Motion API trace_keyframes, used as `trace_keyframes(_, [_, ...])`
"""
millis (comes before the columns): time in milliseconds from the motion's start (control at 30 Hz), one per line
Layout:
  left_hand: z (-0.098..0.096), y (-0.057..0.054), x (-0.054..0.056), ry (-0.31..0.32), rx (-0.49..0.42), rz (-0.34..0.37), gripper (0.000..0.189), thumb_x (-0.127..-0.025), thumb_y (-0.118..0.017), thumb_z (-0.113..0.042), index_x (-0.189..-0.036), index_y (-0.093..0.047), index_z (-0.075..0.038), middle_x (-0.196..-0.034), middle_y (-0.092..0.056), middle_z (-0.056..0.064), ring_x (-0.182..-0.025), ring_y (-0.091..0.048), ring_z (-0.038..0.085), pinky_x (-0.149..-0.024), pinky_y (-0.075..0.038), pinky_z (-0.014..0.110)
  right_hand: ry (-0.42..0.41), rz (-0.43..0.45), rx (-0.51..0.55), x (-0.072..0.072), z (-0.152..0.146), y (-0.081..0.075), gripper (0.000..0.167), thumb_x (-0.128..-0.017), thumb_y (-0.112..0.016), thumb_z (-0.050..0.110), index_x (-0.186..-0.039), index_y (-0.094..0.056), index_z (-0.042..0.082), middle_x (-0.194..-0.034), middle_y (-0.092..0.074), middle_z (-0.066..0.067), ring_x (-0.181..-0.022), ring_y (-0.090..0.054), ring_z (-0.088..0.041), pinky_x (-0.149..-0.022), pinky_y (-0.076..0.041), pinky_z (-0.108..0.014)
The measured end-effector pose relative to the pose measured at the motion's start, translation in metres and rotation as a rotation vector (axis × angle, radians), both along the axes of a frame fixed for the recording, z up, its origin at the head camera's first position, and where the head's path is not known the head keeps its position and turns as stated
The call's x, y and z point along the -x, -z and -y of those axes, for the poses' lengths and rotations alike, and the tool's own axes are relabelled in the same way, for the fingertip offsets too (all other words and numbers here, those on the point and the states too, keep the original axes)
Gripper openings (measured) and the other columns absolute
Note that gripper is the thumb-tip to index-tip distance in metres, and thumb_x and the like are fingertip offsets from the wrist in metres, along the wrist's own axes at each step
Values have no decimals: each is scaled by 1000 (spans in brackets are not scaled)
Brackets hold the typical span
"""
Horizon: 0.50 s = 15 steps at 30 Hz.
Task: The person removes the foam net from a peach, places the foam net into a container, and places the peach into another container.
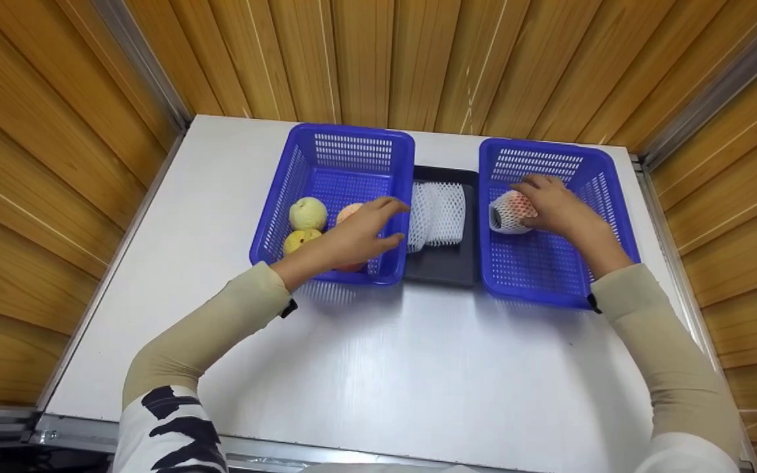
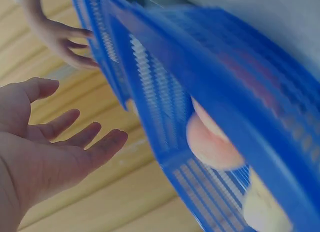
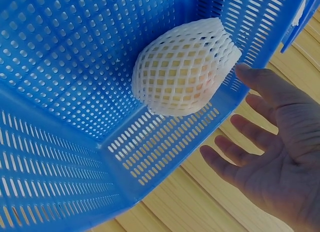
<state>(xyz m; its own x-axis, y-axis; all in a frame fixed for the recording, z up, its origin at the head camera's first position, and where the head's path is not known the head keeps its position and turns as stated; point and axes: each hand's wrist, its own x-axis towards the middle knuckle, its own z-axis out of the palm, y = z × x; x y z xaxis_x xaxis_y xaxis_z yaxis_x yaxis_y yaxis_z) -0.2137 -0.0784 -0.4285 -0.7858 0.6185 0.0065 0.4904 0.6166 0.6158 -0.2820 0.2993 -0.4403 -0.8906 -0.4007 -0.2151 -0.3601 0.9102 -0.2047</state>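
Note:
In the right blue basket (image 1: 529,269) lies a reddish-yellow fruit in a white foam net (image 1: 511,213). My right hand (image 1: 552,207) is beside it with fingers spread; in the right wrist view the thumb comes near the open end of the net-wrapped fruit (image 3: 177,72), and nothing is gripped. My left hand (image 1: 367,233) hovers over the right side of the left blue basket (image 1: 352,174), fingers apart and holding nothing. That basket holds a pale round fruit (image 1: 307,214), a yellow fruit (image 1: 301,239) and a peach (image 2: 212,144), partly hidden by the left arm in the head view.
Between the baskets a black tray (image 1: 441,268) carries white foam nets (image 1: 443,213). All stand on a white table (image 1: 378,368), with wood-patterned walls (image 1: 431,66) behind and at both sides.

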Motion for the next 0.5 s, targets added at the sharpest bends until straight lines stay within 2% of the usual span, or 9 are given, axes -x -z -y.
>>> trace_keyframes(100, [-8,1,-13,16,-41,8,49,-102,-61,-25,-146,-49,-6,-149,-48,11,-140,-46,26,-117,-39,37,-13,-3,1,0,0,2,68,-90,-75,6,-151,-44,3,-155,-33,-29,-142,-24,-54,-114,-25,-72])
trace_keyframes(233, [-22,8,-28,47,-91,9,47,-102,-61,-24,-145,-50,-6,-148,-50,10,-140,-46,24,-118,-37,35,-33,-6,3,0,0,4,70,-89,-75,5,-151,-43,3,-157,-30,-28,-143,-22,-55,-113,-23,-74])
trace_keyframes(500, [-54,32,-49,80,-196,19,51,-102,-61,-22,-148,-45,-8,-150,-47,8,-141,-43,19,-119,-35,30,-66,1,-46,6,4,8,75,-88,-77,5,-154,-40,6,-159,-28,-26,-145,-19,-53,-112,-23,-76])
